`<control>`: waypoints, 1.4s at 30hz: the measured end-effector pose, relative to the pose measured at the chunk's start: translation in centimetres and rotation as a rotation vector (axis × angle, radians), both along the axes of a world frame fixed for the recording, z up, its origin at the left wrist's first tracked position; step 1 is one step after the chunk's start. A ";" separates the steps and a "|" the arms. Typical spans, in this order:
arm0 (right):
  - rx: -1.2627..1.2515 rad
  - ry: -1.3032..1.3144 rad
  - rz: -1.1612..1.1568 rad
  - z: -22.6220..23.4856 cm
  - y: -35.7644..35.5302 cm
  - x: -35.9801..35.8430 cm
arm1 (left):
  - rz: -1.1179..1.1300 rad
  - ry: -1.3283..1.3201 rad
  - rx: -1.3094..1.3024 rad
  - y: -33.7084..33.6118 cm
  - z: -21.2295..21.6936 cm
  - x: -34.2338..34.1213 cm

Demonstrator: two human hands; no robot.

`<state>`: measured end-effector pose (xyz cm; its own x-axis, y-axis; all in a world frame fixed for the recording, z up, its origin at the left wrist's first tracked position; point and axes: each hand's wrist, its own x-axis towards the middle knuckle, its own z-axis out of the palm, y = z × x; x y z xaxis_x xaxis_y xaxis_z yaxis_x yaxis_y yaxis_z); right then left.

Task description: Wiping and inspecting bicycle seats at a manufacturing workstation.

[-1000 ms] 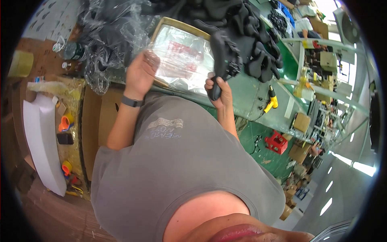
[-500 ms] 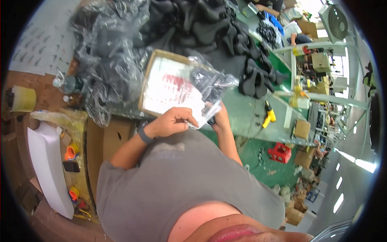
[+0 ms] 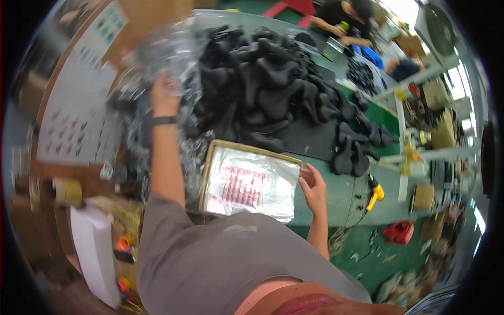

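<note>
Clear plastic (image 3: 190, 102) heaps at the left, where our left hand (image 3: 166, 97) reaches out; blur hides its fingers, so we cannot tell whether they pinch any of it. Our right hand (image 3: 313, 186) is loosely spread, apparently holding nothing, just beside the right side of a shallow box (image 3: 206, 178). Flat bags (image 3: 278, 189) with red print lie in that box, which sits at the desk's (image 3: 336, 194) near edge, probably to keep it close to us. Black pieces (image 3: 273, 79) pile beyond it, likely within arm's reach.
</note>
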<state>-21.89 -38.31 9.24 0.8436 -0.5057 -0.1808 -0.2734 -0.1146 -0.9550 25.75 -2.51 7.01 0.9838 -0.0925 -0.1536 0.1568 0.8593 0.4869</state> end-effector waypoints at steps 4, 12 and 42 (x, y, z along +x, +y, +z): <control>-0.104 0.158 -0.033 -7.6 -8.6 2.2 | 0.328 0.053 0.220 4.6 -6.6 1.4; -0.890 0.289 -0.084 -20.6 -32.2 17.1 | -0.373 -0.744 1.481 -16.3 -3.1 -26.5; -0.565 0.674 -0.262 -14.2 -10.3 -11.3 | -0.885 -1.369 1.322 -15.3 -5.6 -37.0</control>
